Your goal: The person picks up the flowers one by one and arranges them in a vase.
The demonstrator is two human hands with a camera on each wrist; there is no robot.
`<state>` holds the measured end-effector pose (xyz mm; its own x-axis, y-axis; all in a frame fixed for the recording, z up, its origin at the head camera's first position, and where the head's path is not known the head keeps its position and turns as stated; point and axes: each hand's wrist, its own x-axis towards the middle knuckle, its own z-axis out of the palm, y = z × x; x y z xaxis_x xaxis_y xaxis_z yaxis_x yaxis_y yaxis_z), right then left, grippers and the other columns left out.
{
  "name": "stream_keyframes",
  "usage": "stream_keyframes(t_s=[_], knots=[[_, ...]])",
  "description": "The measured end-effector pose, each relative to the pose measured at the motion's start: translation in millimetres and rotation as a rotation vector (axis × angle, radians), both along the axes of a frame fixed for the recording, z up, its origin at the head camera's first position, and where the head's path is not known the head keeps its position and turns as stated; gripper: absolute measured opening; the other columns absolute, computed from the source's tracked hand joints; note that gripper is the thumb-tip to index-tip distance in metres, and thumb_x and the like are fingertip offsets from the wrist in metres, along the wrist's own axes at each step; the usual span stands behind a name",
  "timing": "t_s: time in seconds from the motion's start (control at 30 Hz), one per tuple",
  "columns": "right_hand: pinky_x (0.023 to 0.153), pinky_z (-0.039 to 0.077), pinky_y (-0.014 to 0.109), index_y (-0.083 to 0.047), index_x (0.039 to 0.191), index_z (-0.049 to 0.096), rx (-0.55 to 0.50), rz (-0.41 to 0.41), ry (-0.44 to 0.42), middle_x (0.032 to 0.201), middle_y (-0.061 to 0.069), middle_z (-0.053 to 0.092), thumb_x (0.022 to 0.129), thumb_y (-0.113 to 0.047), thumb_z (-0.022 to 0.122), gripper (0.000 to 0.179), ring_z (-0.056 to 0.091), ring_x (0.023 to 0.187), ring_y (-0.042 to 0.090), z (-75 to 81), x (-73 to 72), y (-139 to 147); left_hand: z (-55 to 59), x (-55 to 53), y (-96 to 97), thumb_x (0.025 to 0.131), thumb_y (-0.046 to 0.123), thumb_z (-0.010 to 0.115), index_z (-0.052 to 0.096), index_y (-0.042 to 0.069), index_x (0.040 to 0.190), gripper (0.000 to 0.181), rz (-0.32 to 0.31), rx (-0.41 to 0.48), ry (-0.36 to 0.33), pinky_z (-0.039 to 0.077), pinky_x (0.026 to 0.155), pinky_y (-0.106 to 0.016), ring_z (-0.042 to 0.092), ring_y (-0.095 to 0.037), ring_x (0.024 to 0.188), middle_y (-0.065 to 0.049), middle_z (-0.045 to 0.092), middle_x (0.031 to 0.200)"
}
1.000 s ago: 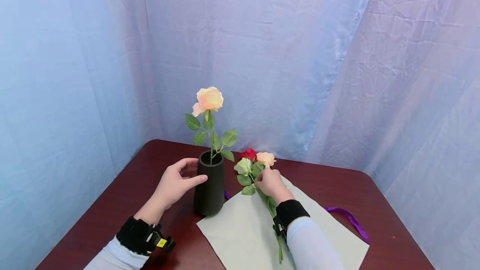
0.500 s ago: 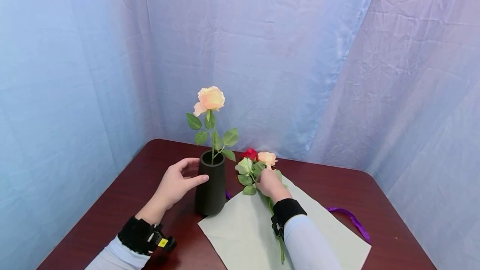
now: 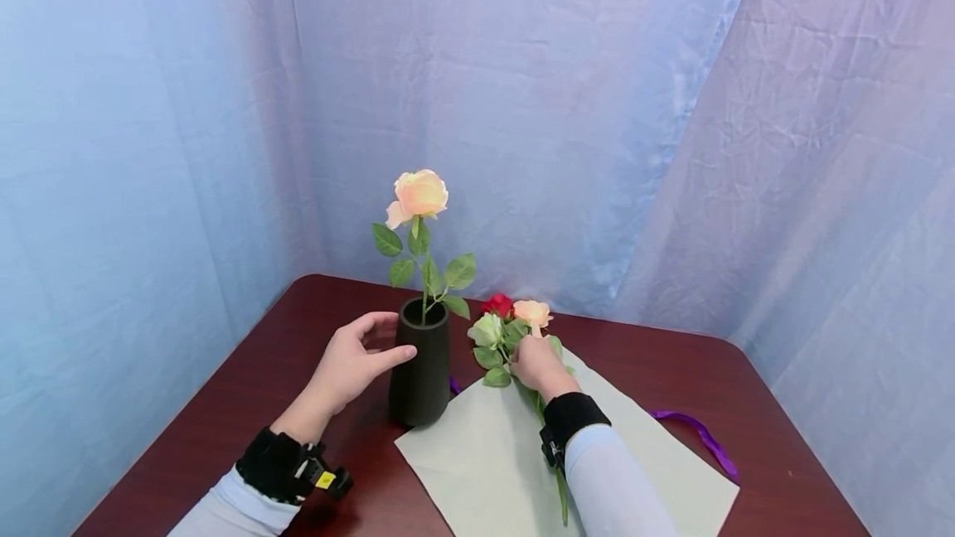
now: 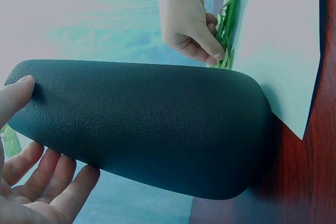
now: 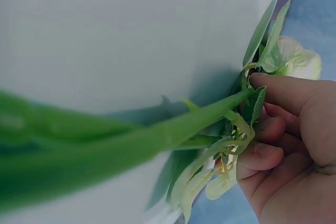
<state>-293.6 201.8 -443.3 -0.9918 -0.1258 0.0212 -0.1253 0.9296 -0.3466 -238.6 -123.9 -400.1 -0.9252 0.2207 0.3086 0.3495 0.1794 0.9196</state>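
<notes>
A dark vase (image 3: 419,379) stands upright on the table with a single peach rose (image 3: 421,194) in it. My left hand (image 3: 346,365) holds the vase near its rim, thumb on the near side and fingers round the far side, as the left wrist view shows. To the right lie a red rose (image 3: 497,306), another peach rose (image 3: 532,313) and a pale green rose (image 3: 487,330), stems toward me. Among their green stems (image 5: 173,129), just below the blooms, my right hand (image 3: 539,365) pinches with curled fingers. Which stem it pinches, I cannot tell.
A pale wrapping sheet (image 3: 477,458) lies under the loose stems, one edge by the vase's base. Purple ribbon (image 3: 701,436) shows past its right side. The dark red table (image 3: 649,346) ends at a blue curtain (image 3: 477,106) behind and beside it.
My right wrist has shifted slightly left over the stems. The left hand stays at the vase, and the flowers lie as before; the whole view has drifted a little.
</notes>
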Motion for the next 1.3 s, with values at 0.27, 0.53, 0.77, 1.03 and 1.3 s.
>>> stream_keyframes(t_s=[0.27, 0.53, 0.77, 1.03, 1.3], knots=[[0.049, 0.023, 0.027, -0.017, 0.052, 0.035, -0.019, -0.006, -0.032, 0.052, -0.006, 0.018, 0.091, -0.002, 0.066, 0.053, 0.019, 0.046, 0.011, 3.5, 0.1, 3, -1.1, -1.1, 1.6, 0.084, 0.03, 0.086, 0.063, 0.013, 0.133, 0.056, -0.003, -0.003, 0.002, 0.058, 0.087, -0.042, 0.065, -0.028, 0.112, -0.008, 0.067, 0.124], [0.049, 0.025, 0.028, -0.018, 0.051, 0.039, -0.07, -0.014, -0.029, 0.05, -0.006, 0.023, 0.091, -0.009, 0.069, 0.051, 0.022, 0.045, 0.011, 10.7, 0.1, 9, -2.4, -4.0, 3.0, 0.084, 0.03, 0.087, 0.063, 0.012, 0.133, 0.057, -0.004, -0.006, 0.005, 0.058, 0.087, -0.042, 0.065, -0.029, 0.112, -0.009, 0.067, 0.124], [0.049, 0.022, 0.028, -0.018, 0.05, 0.037, -0.092, -0.018, 0.007, 0.05, -0.007, 0.021, 0.09, -0.008, 0.067, 0.051, 0.019, 0.047, 0.011, 19.4, -0.2, 13, -2.5, -5.0, 4.1, 0.083, 0.03, 0.087, 0.063, 0.013, 0.133, 0.058, -0.007, -0.003, -0.003, 0.057, 0.088, -0.043, 0.065, -0.028, 0.113, -0.008, 0.067, 0.125], [0.05, 0.021, 0.029, -0.016, 0.052, 0.035, -0.122, -0.019, 0.007, 0.054, -0.005, 0.021, 0.09, -0.005, 0.064, 0.049, 0.017, 0.049, 0.012, 27.7, -0.6, 18, -3.1, -6.0, 4.0, 0.084, 0.031, 0.087, 0.063, 0.013, 0.133, 0.058, -0.008, -0.011, 0.01, 0.058, 0.087, -0.042, 0.065, -0.029, 0.112, -0.008, 0.067, 0.123], [0.052, 0.021, 0.028, -0.017, 0.051, 0.034, -0.14, 0.0, 0.073, 0.052, -0.009, 0.018, 0.084, -0.005, 0.065, 0.047, 0.015, 0.051, 0.011, 36.9, 0.1, 23, -3.7, -6.1, 3.2, 0.084, 0.032, 0.086, 0.062, 0.015, 0.134, 0.058, 0.005, -0.023, 0.003, 0.058, 0.085, -0.038, 0.065, -0.028, 0.112, -0.007, 0.067, 0.124]])
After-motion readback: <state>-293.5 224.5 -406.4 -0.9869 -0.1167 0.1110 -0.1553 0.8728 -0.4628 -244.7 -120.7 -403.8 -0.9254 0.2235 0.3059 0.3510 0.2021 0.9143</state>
